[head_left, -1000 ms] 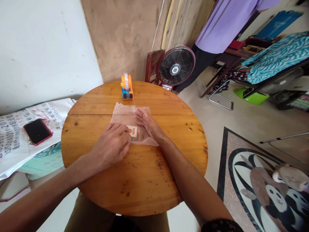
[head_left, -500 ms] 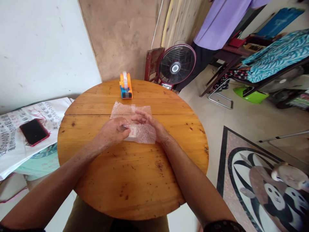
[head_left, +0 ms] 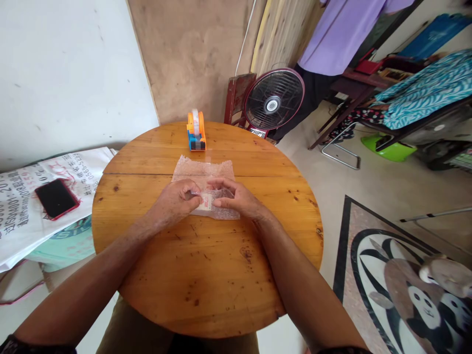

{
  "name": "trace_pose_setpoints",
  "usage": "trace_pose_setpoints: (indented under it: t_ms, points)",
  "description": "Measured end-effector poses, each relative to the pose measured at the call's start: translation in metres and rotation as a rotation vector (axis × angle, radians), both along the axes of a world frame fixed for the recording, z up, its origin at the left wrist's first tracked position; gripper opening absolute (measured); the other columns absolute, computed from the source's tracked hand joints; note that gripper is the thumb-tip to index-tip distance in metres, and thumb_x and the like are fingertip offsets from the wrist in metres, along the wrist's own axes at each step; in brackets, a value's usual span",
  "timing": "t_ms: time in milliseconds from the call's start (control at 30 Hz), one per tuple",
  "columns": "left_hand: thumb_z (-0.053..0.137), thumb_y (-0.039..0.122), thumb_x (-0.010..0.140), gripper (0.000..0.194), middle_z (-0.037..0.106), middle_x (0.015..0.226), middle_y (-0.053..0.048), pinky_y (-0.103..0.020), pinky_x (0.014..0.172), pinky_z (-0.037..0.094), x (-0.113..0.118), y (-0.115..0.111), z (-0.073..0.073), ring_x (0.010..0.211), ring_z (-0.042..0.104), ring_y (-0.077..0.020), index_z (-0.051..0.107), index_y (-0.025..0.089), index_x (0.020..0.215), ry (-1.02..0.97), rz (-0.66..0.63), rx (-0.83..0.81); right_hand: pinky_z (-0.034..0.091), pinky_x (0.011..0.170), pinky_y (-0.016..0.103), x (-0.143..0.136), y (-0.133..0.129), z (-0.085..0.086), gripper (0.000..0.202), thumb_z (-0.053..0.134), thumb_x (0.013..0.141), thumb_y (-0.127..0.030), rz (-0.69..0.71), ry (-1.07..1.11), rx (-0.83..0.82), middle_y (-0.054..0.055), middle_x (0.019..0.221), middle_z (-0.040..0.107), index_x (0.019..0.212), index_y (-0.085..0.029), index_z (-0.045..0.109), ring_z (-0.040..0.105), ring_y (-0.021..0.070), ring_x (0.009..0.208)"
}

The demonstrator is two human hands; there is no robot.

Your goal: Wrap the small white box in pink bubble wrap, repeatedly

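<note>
A sheet of clear bubble wrap [head_left: 188, 168] lies on the round wooden table [head_left: 206, 275], its near part folded around a small whitish box [head_left: 207, 202] with faint red marks. At the wrap's left side, my left hand [head_left: 176, 197] is closed in a pinch on a fold of the film. My right hand [head_left: 241, 197] hovers at the right of the box, thumb and fingers apart and curved over the wrap. Beyond the sheet stands an orange and blue tape dispenser [head_left: 196, 132] with a clear roll. A strip of tape [head_left: 208, 156] shows faintly at the wrap's far edge.
On the left, a black phone with a red edge [head_left: 57, 198] rests on a printed white sack [head_left: 18, 196]. A fan [head_left: 273, 104] and a wooden chair [head_left: 236, 96] stand behind the table. One person in a purple top [head_left: 332, 37] stands beyond; another sits at right.
My right hand has turned and its thumb has come down toward the box, nearer my left hand. The left hand keeps its pinch. The whole view has shifted slightly.
</note>
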State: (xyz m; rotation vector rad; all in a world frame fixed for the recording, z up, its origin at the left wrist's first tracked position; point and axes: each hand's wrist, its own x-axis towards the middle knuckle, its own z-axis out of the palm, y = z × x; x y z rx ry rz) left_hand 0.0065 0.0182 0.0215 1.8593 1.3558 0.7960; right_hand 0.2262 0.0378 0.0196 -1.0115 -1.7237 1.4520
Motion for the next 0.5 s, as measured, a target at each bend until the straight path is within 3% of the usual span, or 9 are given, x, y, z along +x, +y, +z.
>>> trace_pose_setpoints:
  t_ms: [100, 233, 500]
  points:
    - [0.060, 0.034, 0.074, 0.018, 0.070, 0.083, -0.002, -0.024, 0.058, 0.041, 0.000, -0.001, 0.001, 0.074, 0.060, -0.0164, 0.068, 0.018, 0.075, -0.038, -0.004, 0.004, 0.048, 0.089, 0.037, -0.005, 0.000, -0.006, 0.039, 0.084, 0.063, -0.044, -0.065, -0.029, 0.018, 0.001, 0.094, 0.069, 0.092, -0.022, 0.069, 0.063, 0.0200, 0.092]
    - [0.061, 0.036, 0.073, 0.019, 0.070, 0.084, -0.004, -0.023, 0.056, 0.040, 0.000, -0.002, 0.002, 0.078, 0.061, -0.0180, 0.068, 0.018, 0.073, -0.071, -0.006, -0.024, 0.048, 0.073, 0.031, -0.008, 0.001, -0.013, 0.035, 0.081, 0.066, -0.050, -0.075, 0.041, -0.018, 0.000, 0.079, 0.066, 0.072, -0.020, 0.063, 0.060, 0.0155, 0.074]
    - [0.063, 0.035, 0.073, 0.018, 0.069, 0.083, -0.004, -0.022, 0.053, 0.039, -0.002, -0.002, 0.000, 0.077, 0.061, -0.0175, 0.066, 0.018, 0.070, -0.117, -0.010, -0.053, 0.043, 0.065, 0.028, -0.011, 0.000, -0.018, 0.031, 0.079, 0.069, -0.045, -0.109, 0.043, 0.021, 0.000, 0.072, 0.064, 0.069, -0.020, 0.060, 0.055, 0.0133, 0.065]
